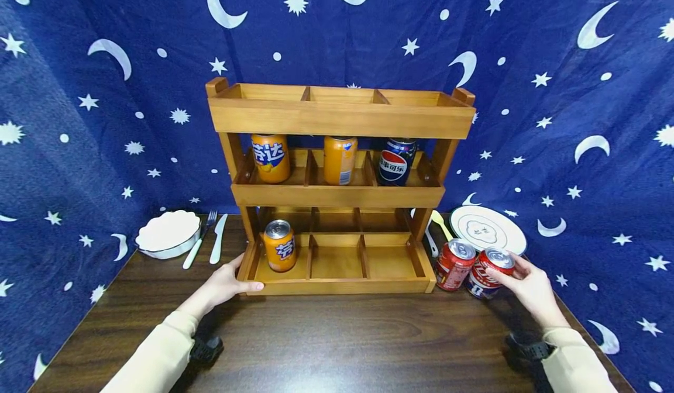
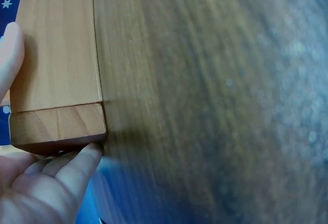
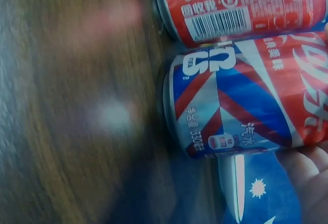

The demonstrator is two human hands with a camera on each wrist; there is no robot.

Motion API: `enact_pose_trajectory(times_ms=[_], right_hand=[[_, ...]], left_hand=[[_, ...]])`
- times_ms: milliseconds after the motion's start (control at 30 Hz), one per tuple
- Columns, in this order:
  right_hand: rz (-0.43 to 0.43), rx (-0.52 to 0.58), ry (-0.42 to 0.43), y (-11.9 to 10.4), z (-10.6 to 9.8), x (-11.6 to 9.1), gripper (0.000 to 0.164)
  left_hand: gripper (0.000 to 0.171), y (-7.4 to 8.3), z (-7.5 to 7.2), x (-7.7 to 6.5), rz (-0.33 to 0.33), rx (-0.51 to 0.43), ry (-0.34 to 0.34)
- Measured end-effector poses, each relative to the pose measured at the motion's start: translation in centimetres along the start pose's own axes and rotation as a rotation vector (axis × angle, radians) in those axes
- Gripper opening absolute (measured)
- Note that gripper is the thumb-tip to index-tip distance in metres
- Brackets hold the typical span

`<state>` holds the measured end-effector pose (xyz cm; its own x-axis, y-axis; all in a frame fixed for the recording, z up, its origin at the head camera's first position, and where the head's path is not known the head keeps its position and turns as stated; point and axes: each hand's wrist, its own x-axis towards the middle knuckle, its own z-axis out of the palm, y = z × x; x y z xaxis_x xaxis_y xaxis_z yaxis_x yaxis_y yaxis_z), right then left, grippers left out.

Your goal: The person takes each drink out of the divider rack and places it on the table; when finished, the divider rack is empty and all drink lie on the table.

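A three-tier wooden shelf rack stands on the table. My left hand grips its lower left corner, thumb at the front and fingers against the side. At the right, my right hand holds a red, blue and white cola can near its top. That can stands upright beside another red can. An orange soda can sits in the bottom tier's left compartment. In the middle tier are an orange can at left, another orange can at centre and a dark blue cola can at right.
Left of the rack lie a white scalloped dish, a fork and a knife. Behind the red cans are a white plate and a pale yellow utensil. A blue star-and-moon cloth hangs behind the table.
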<state>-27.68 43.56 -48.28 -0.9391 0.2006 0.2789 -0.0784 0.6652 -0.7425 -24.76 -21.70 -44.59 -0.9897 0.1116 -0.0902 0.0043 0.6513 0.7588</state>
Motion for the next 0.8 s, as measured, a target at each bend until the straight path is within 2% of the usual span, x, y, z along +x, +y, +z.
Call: enact_pose_trajectory(times_ms=[100,233,300,433,700,767,800], right_hand=[[-0.027,0.012,-0.022,-0.2,-0.4,0.0,0.075],[-0.056,0.084,-0.05,-0.1,-0.4,0.1,0.069],[-0.049,0.102,-0.043,0.2,-0.3,0.1,0.068],[-0.052,0.073,-0.035,0.4,-0.2,0.4,0.069],[-0.047,0.057,-0.104,0.1,-0.9,0.5,0.072],[-0.071,0.089,-0.105,-0.5,-1.4,0.4,0.07],[-0.077,0.09,-0.11,-1.6,-1.8,0.1,0.07]], left_hand=[[0.099,0.0,0.0,0.0,0.002,-0.004,-0.001],[0.099,-0.2,0.0,0.0,0.011,-0.006,-0.013],[0.099,-0.2,0.0,0.1,0.013,-0.004,-0.017],[0.1,-0.3,-0.1,0.1,0.004,0.001,-0.015],[0.101,-0.4,0.1,0.2,-0.003,0.0,-0.009],[0.102,-0.4,0.1,0.2,-0.004,0.001,-0.011],[0.102,-0.4,0.1,0.2,-0.008,-0.002,-0.011]])
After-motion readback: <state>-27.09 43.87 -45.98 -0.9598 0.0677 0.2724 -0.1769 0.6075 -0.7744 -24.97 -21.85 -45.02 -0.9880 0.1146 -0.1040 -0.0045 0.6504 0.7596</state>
